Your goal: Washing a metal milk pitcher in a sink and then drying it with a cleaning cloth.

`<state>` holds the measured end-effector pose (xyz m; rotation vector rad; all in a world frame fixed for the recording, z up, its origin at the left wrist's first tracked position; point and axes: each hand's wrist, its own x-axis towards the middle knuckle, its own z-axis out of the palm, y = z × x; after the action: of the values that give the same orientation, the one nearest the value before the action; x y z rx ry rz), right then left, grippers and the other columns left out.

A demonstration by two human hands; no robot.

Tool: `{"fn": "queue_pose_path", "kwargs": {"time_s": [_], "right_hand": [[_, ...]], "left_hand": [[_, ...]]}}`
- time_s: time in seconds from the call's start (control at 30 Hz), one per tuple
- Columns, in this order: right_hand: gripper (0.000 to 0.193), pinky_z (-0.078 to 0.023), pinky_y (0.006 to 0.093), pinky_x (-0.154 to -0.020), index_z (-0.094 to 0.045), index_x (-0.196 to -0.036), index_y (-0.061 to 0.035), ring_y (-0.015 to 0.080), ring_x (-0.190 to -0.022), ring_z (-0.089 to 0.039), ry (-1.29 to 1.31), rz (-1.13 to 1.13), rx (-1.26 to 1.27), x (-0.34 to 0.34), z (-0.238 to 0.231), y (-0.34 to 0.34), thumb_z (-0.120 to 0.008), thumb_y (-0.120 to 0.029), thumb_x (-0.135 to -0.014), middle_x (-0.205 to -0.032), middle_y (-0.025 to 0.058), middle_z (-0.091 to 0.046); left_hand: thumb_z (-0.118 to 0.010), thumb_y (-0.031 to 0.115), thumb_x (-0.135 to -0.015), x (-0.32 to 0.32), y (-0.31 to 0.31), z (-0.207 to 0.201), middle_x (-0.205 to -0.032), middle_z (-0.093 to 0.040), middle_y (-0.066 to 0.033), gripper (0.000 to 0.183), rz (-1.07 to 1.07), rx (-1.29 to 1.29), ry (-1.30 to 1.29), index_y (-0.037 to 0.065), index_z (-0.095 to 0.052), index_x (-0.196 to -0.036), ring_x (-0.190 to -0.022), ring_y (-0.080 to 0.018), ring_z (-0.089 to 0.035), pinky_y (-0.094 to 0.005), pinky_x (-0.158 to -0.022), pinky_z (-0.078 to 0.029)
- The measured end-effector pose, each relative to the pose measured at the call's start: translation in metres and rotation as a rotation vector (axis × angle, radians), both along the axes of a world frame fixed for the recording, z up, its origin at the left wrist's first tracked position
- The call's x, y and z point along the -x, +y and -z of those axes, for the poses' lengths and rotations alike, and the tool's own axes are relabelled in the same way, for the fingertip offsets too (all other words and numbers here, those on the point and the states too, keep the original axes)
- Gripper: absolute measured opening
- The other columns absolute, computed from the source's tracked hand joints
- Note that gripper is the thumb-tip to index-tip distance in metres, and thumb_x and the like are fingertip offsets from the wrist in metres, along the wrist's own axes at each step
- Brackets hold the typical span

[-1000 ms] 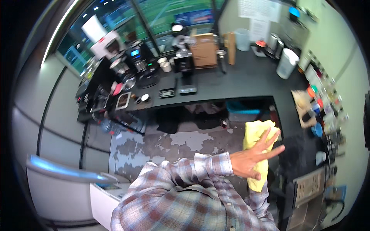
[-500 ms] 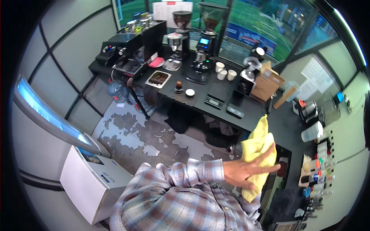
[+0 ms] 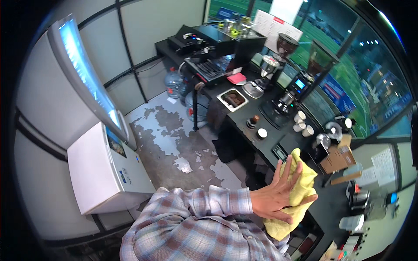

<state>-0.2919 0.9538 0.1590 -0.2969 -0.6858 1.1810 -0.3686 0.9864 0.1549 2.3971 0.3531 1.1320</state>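
Observation:
My left hand [image 3: 272, 199] reaches across from the left, its back toward me and its fingers spread. It lies against a crumpled yellow cloth [image 3: 303, 182], which shows beyond and below the fingers. My right hand is hidden behind the cloth; only a bit of its plaid sleeve [image 3: 278, 246] shows beneath. Both are in front of my body, above the near edge of the black counter. Past the cloth, a scale [image 3: 279, 152] is partly covered from sight. A white-topped cup [image 3: 261, 133] and a tamper [image 3: 252, 121] stand farther left on the counter.
Coffee grinders [image 3: 283, 104], paper cups [image 3: 299, 126] and an espresso machine [image 3: 209, 69] line the counter [image 3: 246, 111]. A cardboard box [image 3: 337, 160] and a white tub [image 3: 352, 222] are at right. Left are a white chest [image 3: 98, 169], a lit fridge [image 3: 82, 65] and water jugs [image 3: 173, 82].
My view has swung left, so the counter sits farther right. My left hand's fingers have turned upward across the cloth, and the cloth's upright tip has folded over.

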Motion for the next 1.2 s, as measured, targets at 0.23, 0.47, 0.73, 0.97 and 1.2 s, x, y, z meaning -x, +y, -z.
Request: {"fn": "queue_pose_path", "kwargs": {"time_s": [0.23,0.47,0.73,0.97,1.2], "right_hand": [[0.07,-0.028,0.0415,-0.115,-0.024,-0.15,-0.0034,0.0263,-0.143,-0.027,-0.123,-0.309,0.106,0.015,0.02,0.074,-0.048,-0.044,-0.098,-0.155,0.0119,-0.029],[0.065,-0.03,0.0406,-0.114,-0.027,-0.149,-0.003,0.0259,-0.142,-0.03,-0.2,-0.47,0.175,0.002,0.033,0.189,-0.047,-0.039,-0.099,-0.153,0.012,-0.032],[0.059,-0.033,0.0396,-0.113,-0.03,-0.148,-0.0026,0.0255,-0.14,-0.034,-0.313,-0.748,0.292,-0.105,0.118,0.209,-0.047,-0.033,-0.1,-0.151,0.012,-0.036],[0.042,-0.042,0.0362,-0.105,-0.046,-0.138,-0.0004,0.0227,-0.127,-0.051,-1.126,-0.846,0.195,-0.049,0.073,0.28,-0.049,-0.017,-0.1,-0.14,0.0111,-0.051],[0.036,-0.049,0.0377,-0.097,-0.054,-0.129,0.0002,0.0232,-0.113,-0.061,-0.516,-0.913,0.471,0.038,0.077,0.342,-0.051,-0.019,-0.099,-0.125,0.0113,-0.062]], "left_hand": [[-0.021,0.072,-0.093,0.003,0.076,0.005,-0.158,0.012,-0.0246,0.097,-0.063,0.743,-0.093,0.004,0.016,-0.151,-0.143,-0.047,0.016,-0.0627,-0.111,0.007],[-0.025,0.067,-0.095,-0.016,0.128,0.005,-0.156,0.015,-0.0279,0.083,-0.529,0.141,0.285,0.018,0.003,-0.156,-0.143,-0.0498,0.013,-0.0727,-0.104,0.009],[-0.027,0.076,-0.09,0.043,0.174,0.081,-0.153,-0.035,-0.0075,0.091,0.115,1.584,-0.927,0.007,-0.028,-0.15,-0.14,-0.0211,-0.032,-0.0392,-0.116,-0.022],[-0.062,0.011,-0.094,0.152,0.162,0.13,-0.125,-0.059,-0.0071,0.045,-0.437,1.358,-0.815,0.001,-0.045,-0.135,-0.112,-0.014,-0.058,-0.0303,-0.096,-0.047],[-0.061,0.009,-0.095,0.281,0.187,0.071,-0.115,-0.062,-0.0061,0.023,-0.659,0.91,-0.78,0.0,-0.057,-0.116,-0.101,-0.0112,-0.058,-0.0273,-0.09,-0.046]]}}
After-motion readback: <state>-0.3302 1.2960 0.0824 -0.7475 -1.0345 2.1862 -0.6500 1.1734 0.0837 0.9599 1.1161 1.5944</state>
